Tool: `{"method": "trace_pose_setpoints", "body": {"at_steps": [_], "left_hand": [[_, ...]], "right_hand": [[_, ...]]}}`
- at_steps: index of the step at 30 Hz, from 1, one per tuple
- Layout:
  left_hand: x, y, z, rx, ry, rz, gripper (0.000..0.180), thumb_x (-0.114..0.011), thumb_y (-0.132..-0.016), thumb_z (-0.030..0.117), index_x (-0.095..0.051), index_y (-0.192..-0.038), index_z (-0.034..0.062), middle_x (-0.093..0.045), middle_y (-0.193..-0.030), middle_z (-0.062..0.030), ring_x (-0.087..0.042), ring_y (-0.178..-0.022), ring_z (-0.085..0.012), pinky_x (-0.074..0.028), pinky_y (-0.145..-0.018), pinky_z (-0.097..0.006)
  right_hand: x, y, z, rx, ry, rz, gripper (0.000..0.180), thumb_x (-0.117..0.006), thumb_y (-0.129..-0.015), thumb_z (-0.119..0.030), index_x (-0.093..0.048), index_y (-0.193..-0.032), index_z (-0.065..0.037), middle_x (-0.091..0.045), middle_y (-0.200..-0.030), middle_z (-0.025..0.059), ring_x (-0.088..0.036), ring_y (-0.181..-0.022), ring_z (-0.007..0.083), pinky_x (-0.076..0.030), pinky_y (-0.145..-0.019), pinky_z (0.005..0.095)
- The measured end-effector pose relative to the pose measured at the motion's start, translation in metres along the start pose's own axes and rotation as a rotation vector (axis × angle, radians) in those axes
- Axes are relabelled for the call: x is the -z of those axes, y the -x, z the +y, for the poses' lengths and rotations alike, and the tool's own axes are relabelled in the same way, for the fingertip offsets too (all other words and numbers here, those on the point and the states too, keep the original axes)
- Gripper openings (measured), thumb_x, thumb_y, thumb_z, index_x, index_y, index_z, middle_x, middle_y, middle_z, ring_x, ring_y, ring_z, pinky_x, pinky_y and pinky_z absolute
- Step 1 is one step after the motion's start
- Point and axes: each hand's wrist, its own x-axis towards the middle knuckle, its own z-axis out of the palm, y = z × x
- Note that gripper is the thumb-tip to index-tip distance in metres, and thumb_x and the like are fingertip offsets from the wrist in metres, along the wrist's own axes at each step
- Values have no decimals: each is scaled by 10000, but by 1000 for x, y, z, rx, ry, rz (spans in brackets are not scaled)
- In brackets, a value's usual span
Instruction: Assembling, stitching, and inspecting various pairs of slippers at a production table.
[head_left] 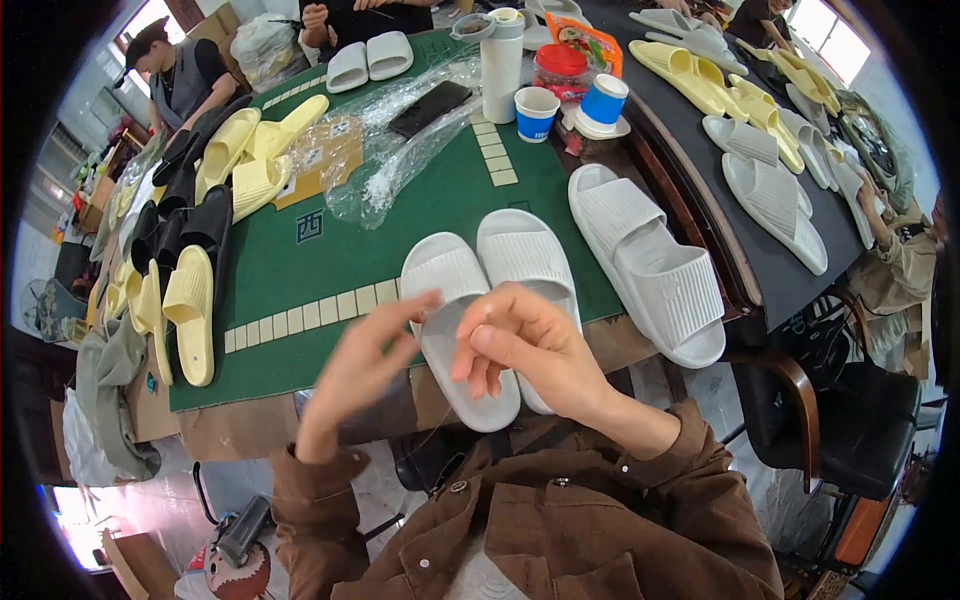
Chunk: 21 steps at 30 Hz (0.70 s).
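Note:
A pair of light grey slide slippers lies in front of me at the table's near edge, toes pointing away: a left slipper (466, 398) and a right slipper (522, 248), both with ribbed straps. Above the left slipper's outer side is my left hand (362, 362), its fingers smeared by motion. My right hand (535, 352) hovers over the pair, thumb and fingers curled together; whatever they may pinch is too small or hidden to make out. Both hands hide part of the footbeds. To the right, another grey pair (650, 265) lies with one slipper overlapping the other.
Yellow slippers (190, 315) and black slippers (205, 232) crowd the left. A clear plastic bag (365, 195) with small clear pieces, a phone (430, 108), white bottle (502, 75) and paper cups (537, 115) stand farther back. Several people work around; a black chair (850, 430) is at right.

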Motion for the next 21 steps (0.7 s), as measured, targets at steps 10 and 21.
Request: {"method": "trace_pose_setpoints", "body": {"at_steps": [10, 21], "left_hand": [[-60, 41, 22, -267, 576, 23, 765, -631, -802, -27, -280, -1471, 89, -593, -1160, -121, -574, -1005, -235, -443, -903, -337], [-68, 61, 24, -187, 1118, 384, 311, -382, -999, 101, -479, -1272, -14, -630, -1015, -141, -590, -946, -243, -468, -874, -387]], "right_hand": [[10, 7, 15, 25, -83, 188, 160, -501, -974, -104, -572, -1078, -5, -653, -945, 103, -635, -806, 134, -527, -730, 253], [47, 37, 21, 98, 30, 553, 97, -489, -980, -128, -557, -1041, -97, -638, -954, 42, -621, -975, 150, -519, -739, 253]]}}
